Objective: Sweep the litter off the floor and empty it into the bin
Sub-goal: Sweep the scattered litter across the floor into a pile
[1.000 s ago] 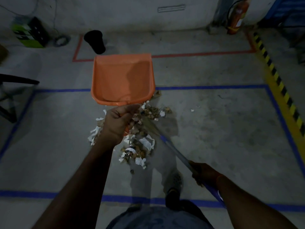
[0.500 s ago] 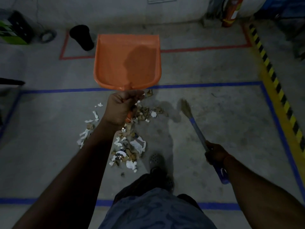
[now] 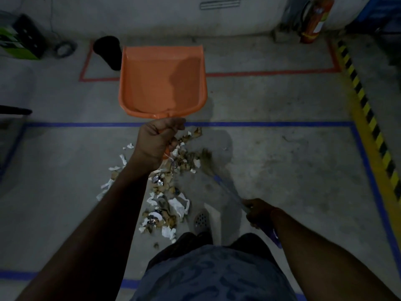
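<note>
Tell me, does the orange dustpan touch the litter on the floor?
Cannot tell. In the head view the left hand grips the orange dustpan beyond the litter, hiding its near edge.

A red fire extinguisher (image 3: 315, 18) stands far right by the wall. A green and black box (image 3: 18, 40) sits far left, a coiled cable (image 3: 64, 48) just beside it.
</note>
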`<state>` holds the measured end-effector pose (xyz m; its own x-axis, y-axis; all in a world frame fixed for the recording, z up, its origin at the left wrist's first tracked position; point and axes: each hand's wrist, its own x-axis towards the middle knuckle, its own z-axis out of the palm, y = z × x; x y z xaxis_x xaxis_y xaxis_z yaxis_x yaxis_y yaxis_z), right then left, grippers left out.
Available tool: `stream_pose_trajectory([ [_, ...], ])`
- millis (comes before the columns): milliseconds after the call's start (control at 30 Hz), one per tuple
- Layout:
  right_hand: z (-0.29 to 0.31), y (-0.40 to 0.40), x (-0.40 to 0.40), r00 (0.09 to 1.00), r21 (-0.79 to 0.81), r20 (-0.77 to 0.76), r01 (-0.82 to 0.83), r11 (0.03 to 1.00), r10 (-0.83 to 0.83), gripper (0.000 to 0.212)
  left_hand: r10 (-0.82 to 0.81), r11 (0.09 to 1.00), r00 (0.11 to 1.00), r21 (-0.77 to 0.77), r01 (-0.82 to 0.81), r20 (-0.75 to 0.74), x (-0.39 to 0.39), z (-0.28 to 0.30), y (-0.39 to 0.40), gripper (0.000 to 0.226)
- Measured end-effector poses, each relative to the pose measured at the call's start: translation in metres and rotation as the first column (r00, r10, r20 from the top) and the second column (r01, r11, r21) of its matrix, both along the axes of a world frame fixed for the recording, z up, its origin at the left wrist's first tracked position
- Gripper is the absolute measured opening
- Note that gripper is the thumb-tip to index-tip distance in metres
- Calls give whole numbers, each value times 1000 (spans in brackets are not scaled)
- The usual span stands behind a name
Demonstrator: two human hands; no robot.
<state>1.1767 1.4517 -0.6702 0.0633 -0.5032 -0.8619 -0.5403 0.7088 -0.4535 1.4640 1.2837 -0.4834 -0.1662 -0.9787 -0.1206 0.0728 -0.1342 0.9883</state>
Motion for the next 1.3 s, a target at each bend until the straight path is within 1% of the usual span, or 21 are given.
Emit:
stream_pose_trajectory([
  [133,9,-16,-24,986,-50,61,-149,988,152,66,32,999,999,-10,-31,11,-23,8,-7,35],
  [200,11,-20,-50,982,-71,51,-180,981,183,63,85,996,996,3,-85,-1,-37,12,-7,31],
  [267,9,-18,-79,989,-75,49,-133,988,137,57,143,989,989,27,-142,-36,-56,15,-3,26],
  [333,9,-15,-110,994,-81,58,-93,992,98,57,168,986,985,25,-167,-50,-77,16,3,24],
  [500,13,-19,-176,999,-96,40,26,995,-22,51,201,980,976,13,-200,-82,-123,13,18,26],
  [533,13,-20,-186,998,-100,34,59,993,-56,47,195,981,978,5,-195,-78,-128,12,19,26],
  [567,12,-21,-195,995,-97,18,100,990,-99,37,189,982,979,-5,-190,-72,-132,11,20,26],
  [600,9,-23,-202,981,-73,28,191,979,-190,19,192,981,979,-11,-193,-66,-135,11,21,25],
  [633,7,-24,-208,968,-57,12,249,967,-249,8,203,979,977,-13,-204,-62,-137,11,21,25],
  [667,4,-26,-212,962,-57,-20,270,961,-271,13,220,975,974,-11,-221,-60,-138,12,21,25],
  [700,-1,-29,-215,964,-44,-36,262,964,-264,12,235,972,970,-10,-236,-59,-138,12,20,25],
  [733,-5,-32,-215,967,-35,-28,252,967,-253,22,245,969,968,-11,-246,-57,-136,12,19,26],
  [800,-8,-37,-209,989,-34,-31,143,989,-144,52,257,966,966,-8,-258,-39,-131,10,14,26],
  [867,-6,-47,-195,999,-16,-24,28,999,-28,63,269,963,963,-9,-270,-15,-123,7,7,26],
  [967,-1,-68,-171,993,29,-7,-120,992,120,63,293,956,956,-6,-293,-3,-112,7,-12,27],
  [1067,2,-95,-161,975,26,22,-221,975,220,65,323,946,946,1,-323,-27,-103,5,-35,26],
  [1100,3,-104,-162,969,17,31,-244,970,244,60,328,945,944,6,-328,-35,-101,3,-44,26],
  [1200,12,-137,-163,983,-6,66,-172,985,172,20,343,939,938,21,-342,-49,-96,2,-73,24],
  [1233,18,-149,-163,985,-25,69,-154,988,156,15,352,936,935,26,-351,-53,-94,2,-82,24],
  [1267,23,-161,-162,984,-46,77,-156,987,160,19,361,933,931,32,-360,-57,-93,2,-91,24],
  [1300,27,-173,-161,980,-66,89,-172,983,177,28,366,931,929,35,-364,-60,-91,2,-99,25],
])
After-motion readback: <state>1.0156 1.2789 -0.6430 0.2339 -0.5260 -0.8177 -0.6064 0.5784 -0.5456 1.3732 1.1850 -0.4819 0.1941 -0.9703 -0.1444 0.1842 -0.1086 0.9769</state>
